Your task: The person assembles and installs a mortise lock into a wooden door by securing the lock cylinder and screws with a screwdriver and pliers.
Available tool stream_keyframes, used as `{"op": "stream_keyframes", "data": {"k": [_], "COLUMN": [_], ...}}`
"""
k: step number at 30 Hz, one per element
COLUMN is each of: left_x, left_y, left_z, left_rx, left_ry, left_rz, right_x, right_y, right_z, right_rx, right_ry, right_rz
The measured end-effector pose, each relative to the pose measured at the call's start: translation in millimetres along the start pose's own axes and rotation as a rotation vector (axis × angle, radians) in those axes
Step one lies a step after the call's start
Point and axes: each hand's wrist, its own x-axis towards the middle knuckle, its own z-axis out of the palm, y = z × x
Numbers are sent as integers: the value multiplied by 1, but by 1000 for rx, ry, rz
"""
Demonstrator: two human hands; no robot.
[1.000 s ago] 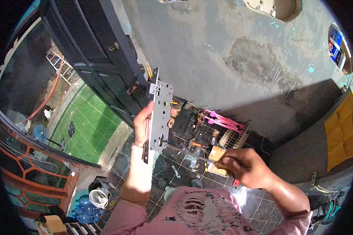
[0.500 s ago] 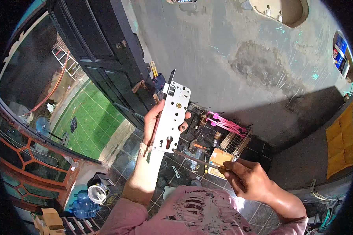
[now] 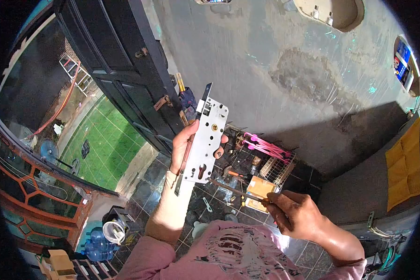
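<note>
My left hand (image 3: 183, 142) is closed around a silver mortise lock body (image 3: 203, 144), held up with its long faceplate along the left side. The flat case has several holes, a brass-coloured ring near the upper middle and a keyhole-shaped cutout low down. In my right hand (image 3: 294, 212) is a screwdriver (image 3: 238, 190), its handle mostly hidden by the fingers. The thin shaft points left, and its tip is at the lower right corner of the lock case. Whether the tip touches a screw there cannot be made out.
A dark panelled door (image 3: 112, 56) stands open at the left. On the tiled floor are a hammer (image 3: 235, 173), an open cardboard box (image 3: 260, 187), a wire basket (image 3: 277, 169) with a pink folding item (image 3: 266, 145), a white bucket (image 3: 114, 232) and a blue water jug (image 3: 99, 243).
The whole view has shifted slightly. My left hand still holds the lock body and my right hand the screwdriver, its tip staying by the case's lower right corner.
</note>
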Motion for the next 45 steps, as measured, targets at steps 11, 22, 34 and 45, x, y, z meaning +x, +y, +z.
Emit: {"op": "stream_keyframes", "data": {"k": [11, 22, 34, 45], "left_x": [-5, -11, -17, -16], "left_y": [0, 2, 1, -5], "left_z": [-3, -7, 25, 14], "left_rx": [107, 389, 457, 491], "left_ry": [-3, 76, 147, 61], "left_rz": [-57, -160, 45, -26], "right_x": [-6, 1, -14, -7], "right_y": [-6, -28, -15, -17], "right_z": [2, -15, 2, -8], "right_rx": [-145, -810, -250, -871], "right_ry": [-34, -123, -57, -30], "right_rz": [-57, -503, -191, -536]}}
